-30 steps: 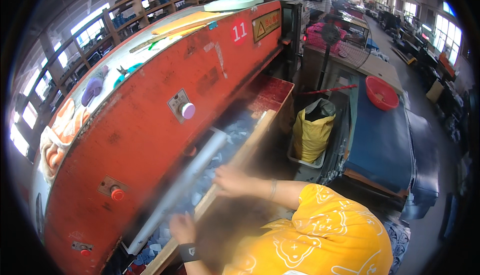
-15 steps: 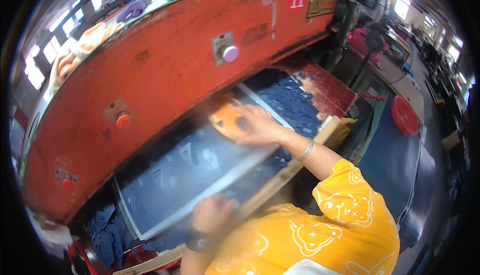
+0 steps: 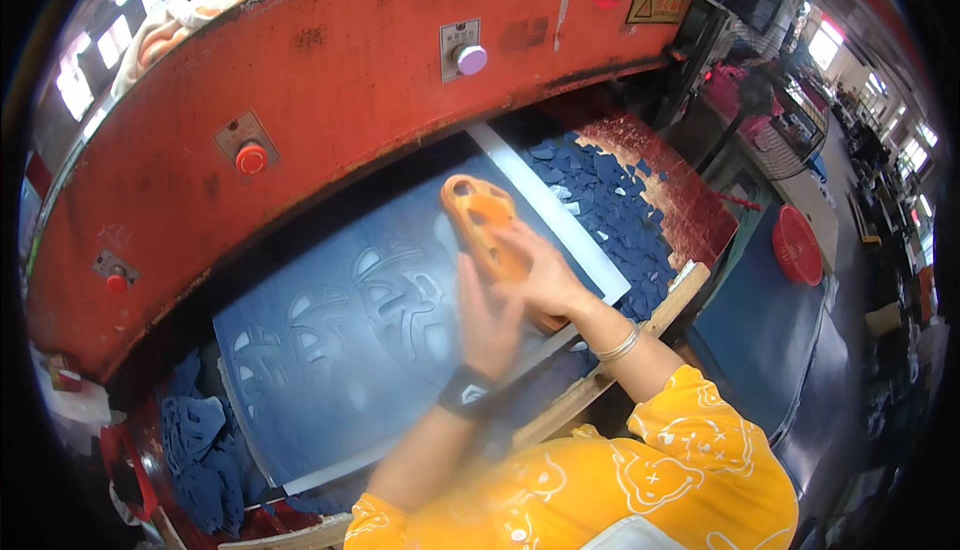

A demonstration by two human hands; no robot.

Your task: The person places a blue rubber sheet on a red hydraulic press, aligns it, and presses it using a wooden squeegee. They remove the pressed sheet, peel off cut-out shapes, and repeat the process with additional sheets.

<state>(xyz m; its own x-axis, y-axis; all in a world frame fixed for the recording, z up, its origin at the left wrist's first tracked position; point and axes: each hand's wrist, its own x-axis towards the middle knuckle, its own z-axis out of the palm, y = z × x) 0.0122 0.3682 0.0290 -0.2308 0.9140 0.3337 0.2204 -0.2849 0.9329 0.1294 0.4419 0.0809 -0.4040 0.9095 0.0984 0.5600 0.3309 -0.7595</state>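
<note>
Where we could slip

We have the orange block [image 3: 478,212] over the right part of the blue sheet [image 3: 330,400], in front of the red machine [image 3: 340,80]. Our right hand [image 3: 545,270] grips its near part; our left hand [image 3: 488,328] is blurred, fingers straight, just beside it, and we cannot tell whether it touches, nor whether the block lies flat. If our hold is uneven, the block could twist, sit crooked or overlap the curved shapes [image 3: 400,305] marked in the sheet, spoiling both. Fingers could be pinched if the machine came down with them beneath.

Around us, a pale strip [image 3: 550,210] borders the sheet on the right, with blue scraps [image 3: 602,200] beyond that could slide underneath. The wooden rail [image 3: 672,307] runs under our right forearm, where the bracelets [image 3: 622,343] could catch
</note>
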